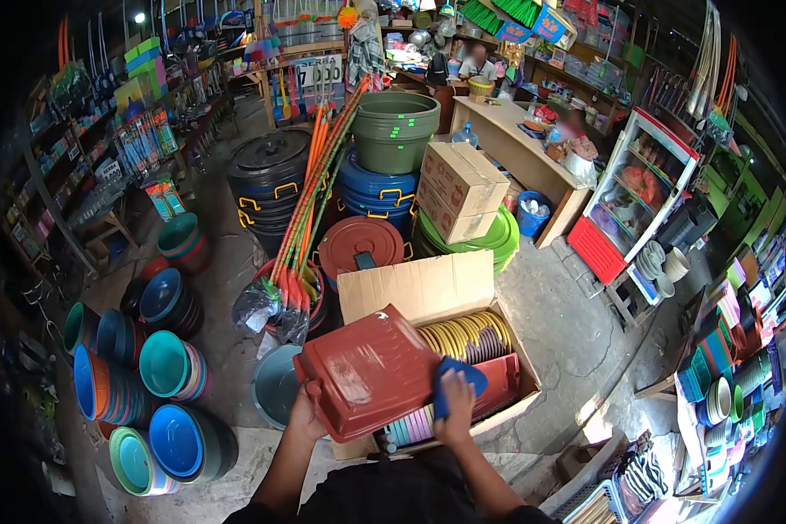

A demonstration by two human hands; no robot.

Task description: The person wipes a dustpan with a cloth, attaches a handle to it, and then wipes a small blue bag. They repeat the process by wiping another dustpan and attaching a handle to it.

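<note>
A large red plastic dustpan, with pale scuff marks on its surface, is held tilted above an open cardboard box. My left hand is closed on its handle side at the lower left. My right hand grips a blue cloth against the dustpan's right edge. Inside the box, a row of yellow round-edged items stands beside dark brown ones. Another red plastic piece lies at the right, and pastel-coloured items show below the dustpan, partly hidden by it.
Stacked basins and a grey-blue tub stand at my left. Ahead are lidded bins, long orange and green poles and closed cartons. A glass display case stands at the right, near a wooden counter with people behind.
</note>
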